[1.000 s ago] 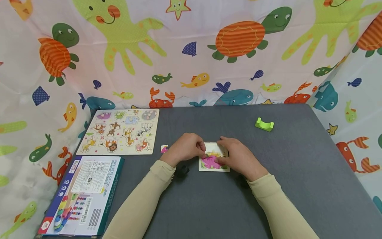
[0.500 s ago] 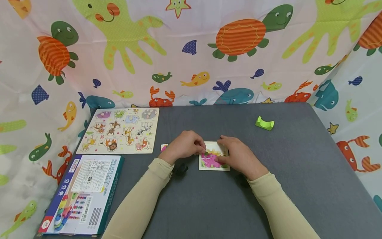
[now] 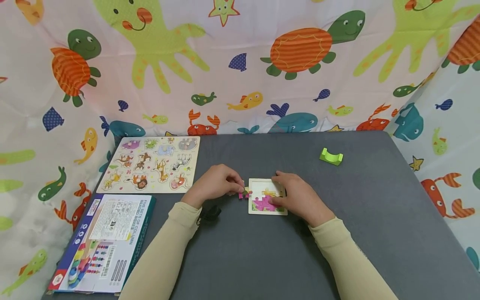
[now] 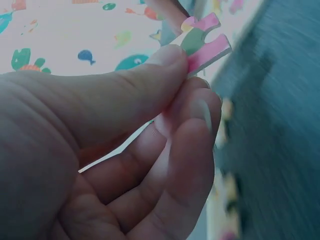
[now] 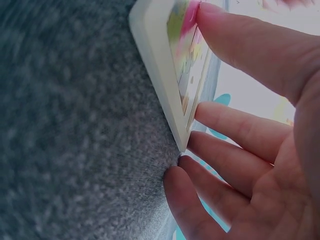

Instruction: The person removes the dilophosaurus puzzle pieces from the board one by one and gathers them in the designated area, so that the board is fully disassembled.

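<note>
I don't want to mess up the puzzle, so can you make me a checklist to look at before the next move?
1. Left hand has a good hold on the pink-and-green piece: ok, thumb and fingers pinch it.
2. Right hand is on the puzzle frame: ok, it touches the right side.
3. There is room in the frame: ok, the upper left part is unfilled, above the pink pieces.
4. The held piece is over its gap: not ok, it is out at the frame's left edge.
5. The held piece is turned the right way to fit: cannot tell.
</note>
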Motion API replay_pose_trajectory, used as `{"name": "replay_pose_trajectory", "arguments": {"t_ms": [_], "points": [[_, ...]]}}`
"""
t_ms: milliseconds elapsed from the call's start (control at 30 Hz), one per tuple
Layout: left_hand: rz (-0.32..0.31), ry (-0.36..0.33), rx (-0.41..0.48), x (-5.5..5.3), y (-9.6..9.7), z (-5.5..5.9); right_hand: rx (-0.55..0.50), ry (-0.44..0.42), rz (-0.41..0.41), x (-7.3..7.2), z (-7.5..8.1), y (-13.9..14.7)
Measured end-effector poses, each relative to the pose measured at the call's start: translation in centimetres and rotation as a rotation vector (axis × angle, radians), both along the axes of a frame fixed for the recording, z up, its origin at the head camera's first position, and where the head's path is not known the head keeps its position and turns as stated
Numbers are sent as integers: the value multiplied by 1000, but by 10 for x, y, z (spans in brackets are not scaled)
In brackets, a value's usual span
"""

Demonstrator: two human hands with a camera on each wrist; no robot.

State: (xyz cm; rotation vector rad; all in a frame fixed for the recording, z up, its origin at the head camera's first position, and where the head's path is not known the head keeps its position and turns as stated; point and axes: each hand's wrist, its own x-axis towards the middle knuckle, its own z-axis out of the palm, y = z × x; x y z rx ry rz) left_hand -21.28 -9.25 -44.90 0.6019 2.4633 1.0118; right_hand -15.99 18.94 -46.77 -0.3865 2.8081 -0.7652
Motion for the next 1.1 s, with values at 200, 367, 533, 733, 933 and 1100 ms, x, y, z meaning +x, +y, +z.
{"name": "replay_pose_trajectory", "arguments": {"t_ms": [200,367,533,733,933,1100], "points": [[81,-14,-19,14,-40,-1,4,2,-20,2,3,2],[156,-21,-55,28,-67,-1,11,-2,-28,3,3,6],[180,-3,-94,32,-76,-5,20,1,-28,4,1,8],[226,-1,-141,36,-81,-6,18,8,-13,3,-1,4],[255,22,-164,41,-87,-9,7,1,17,2,-1,3],[276,88,-189,44,-89,-4,-9,-20,58,0,1,5]]}}
